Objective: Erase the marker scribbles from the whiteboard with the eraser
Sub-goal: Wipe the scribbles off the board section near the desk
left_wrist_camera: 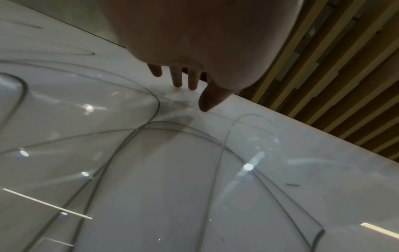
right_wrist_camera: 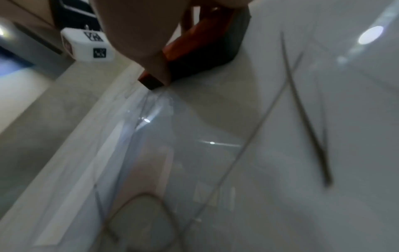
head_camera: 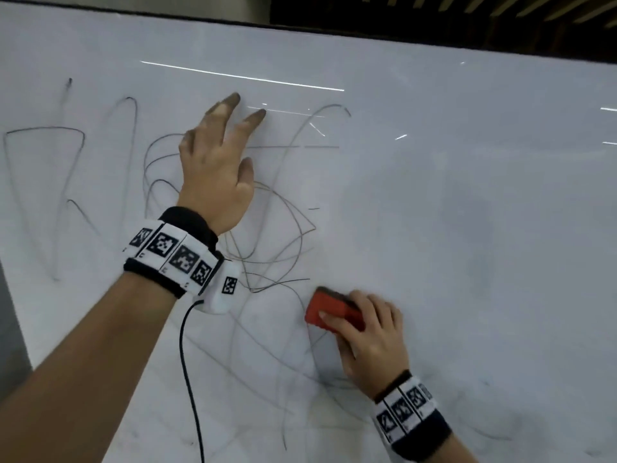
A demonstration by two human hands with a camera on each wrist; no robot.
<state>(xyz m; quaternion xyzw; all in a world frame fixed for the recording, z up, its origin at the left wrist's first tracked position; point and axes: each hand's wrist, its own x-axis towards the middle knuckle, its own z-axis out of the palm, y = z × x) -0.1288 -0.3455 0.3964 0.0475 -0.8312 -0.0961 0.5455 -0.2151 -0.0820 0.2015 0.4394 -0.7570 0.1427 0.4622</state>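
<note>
A large whiteboard [head_camera: 467, 195] fills the head view, with grey marker scribbles [head_camera: 280, 222] looping across its left and middle. Its right half shows only faint smears. My right hand [head_camera: 370, 332] grips a red eraser [head_camera: 330, 310] with a dark felt face, pressed against the board just right of the scribbles; in the right wrist view the eraser [right_wrist_camera: 200, 51] lies flat on the board. My left hand [head_camera: 217, 162] rests on the board above the scribbles with straight, spread fingers [left_wrist_camera: 177, 78] touching the surface.
The board's dark top edge [head_camera: 300, 26] runs across the top, with wooden slats [head_camera: 500, 11] beyond it. A black cable [head_camera: 190, 379] hangs from my left wrist camera [head_camera: 222, 292]. The board's left edge [head_camera: 13, 312] meets a grey wall.
</note>
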